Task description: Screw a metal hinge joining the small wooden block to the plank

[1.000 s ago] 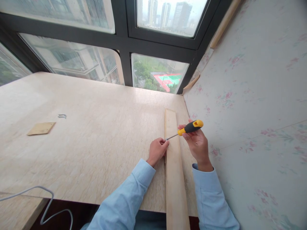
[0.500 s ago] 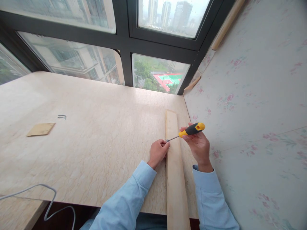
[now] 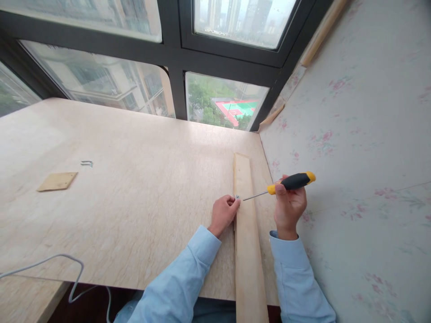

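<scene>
A long pale wooden plank point(image 3: 247, 251) lies on the beige tabletop point(image 3: 134, 188), running away from me beside the right wall. My left hand point(image 3: 224, 213) is closed, pinching a small metal screw point(image 3: 237, 197) at the plank's left edge. My right hand point(image 3: 289, 204) grips the black and yellow handle of a screwdriver point(image 3: 286, 184). Its thin shaft points left toward the screw, with the tip a short gap away from it.
A floral papered wall point(image 3: 353, 157) stands close on the right. Windows with dark frames point(image 3: 175, 58) lie beyond the tabletop. A small thin wooden piece point(image 3: 57, 181) and a little metal part point(image 3: 86, 163) rest far left. A white cable point(image 3: 50, 264) loops at the near left edge.
My right hand has drawn the screwdriver to the right, so its tip has left the screw. My left hand stays pinched at the plank's edge.
</scene>
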Demonstrator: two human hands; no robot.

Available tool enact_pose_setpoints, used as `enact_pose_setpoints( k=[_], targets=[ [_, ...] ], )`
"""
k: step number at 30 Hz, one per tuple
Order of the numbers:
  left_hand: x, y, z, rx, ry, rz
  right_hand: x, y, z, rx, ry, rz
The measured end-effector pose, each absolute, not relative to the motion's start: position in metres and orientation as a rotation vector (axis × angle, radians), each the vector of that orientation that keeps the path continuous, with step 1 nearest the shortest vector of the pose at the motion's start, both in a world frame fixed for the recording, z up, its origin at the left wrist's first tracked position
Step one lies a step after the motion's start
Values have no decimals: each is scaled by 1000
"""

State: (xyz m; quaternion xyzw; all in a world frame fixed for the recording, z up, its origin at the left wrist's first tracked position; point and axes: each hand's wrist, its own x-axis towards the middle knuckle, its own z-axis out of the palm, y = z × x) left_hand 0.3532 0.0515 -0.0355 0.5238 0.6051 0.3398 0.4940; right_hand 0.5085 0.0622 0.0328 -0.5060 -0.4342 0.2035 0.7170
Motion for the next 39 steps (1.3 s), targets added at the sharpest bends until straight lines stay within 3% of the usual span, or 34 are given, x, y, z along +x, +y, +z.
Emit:
enact_pose_setpoints(
  k=[6,17,39],
  targets=[
    [352,52,-34,1295,1476,826,531,65,31,-1429,-1078,573],
    [352,52,-33,1258,1447,813,543,75,4,-2269,-1621,427],
    [347,52,-30,1284,1381,795,536,66,-14,-2429,-1658,319]
  ],
)
